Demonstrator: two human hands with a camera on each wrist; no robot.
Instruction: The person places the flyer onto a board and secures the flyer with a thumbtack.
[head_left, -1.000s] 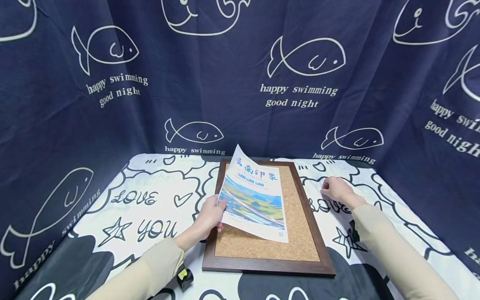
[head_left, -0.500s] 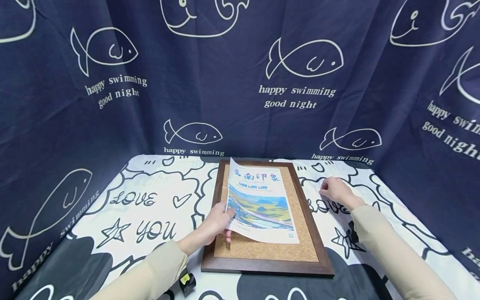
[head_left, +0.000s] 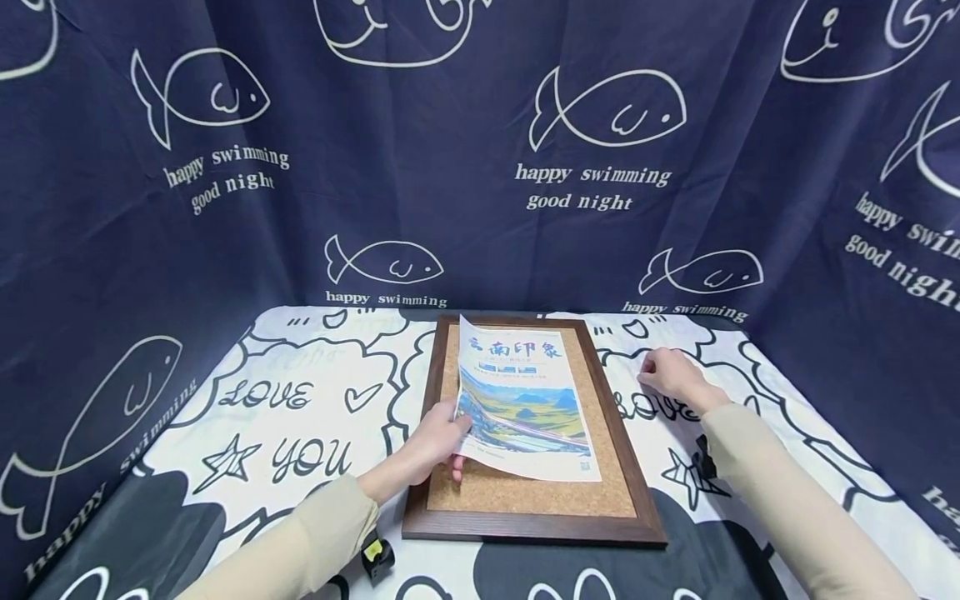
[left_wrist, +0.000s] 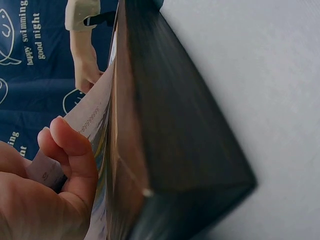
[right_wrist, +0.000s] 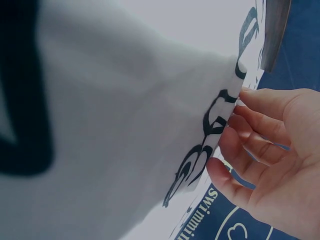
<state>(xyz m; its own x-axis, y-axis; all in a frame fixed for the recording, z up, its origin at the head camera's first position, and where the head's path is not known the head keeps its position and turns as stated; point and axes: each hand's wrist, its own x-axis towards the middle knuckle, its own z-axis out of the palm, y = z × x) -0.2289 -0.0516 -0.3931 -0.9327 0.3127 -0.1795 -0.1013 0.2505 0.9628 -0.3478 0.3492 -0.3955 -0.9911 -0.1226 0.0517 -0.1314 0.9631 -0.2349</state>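
In the head view, my left hand (head_left: 435, 437) pinches the left edge of a printed poster (head_left: 525, 404), a white sheet with blue characters and a landscape picture. The poster lies over a cork board (head_left: 532, 496) in a brown wooden frame (head_left: 536, 527), its left side lifted and curving. In the left wrist view, the curled fingers (left_wrist: 70, 145) hold the sheet close above the frame. My right hand (head_left: 671, 373) rests on the tablecloth right of the board. In the right wrist view, its loosely bent fingers (right_wrist: 250, 145) touch the cloth and hold nothing visible.
A white cloth with black drawings and lettering (head_left: 277, 396) covers the table. Dark blue curtains with fish prints (head_left: 600, 108) rise behind and at both sides. Black wrist-camera gear (head_left: 377, 557) shows under the left sleeve.
My left hand has moved right with the poster, which now lies lower and more squarely over the cork. Over the last half second it barely shifts. My right hand stays put.
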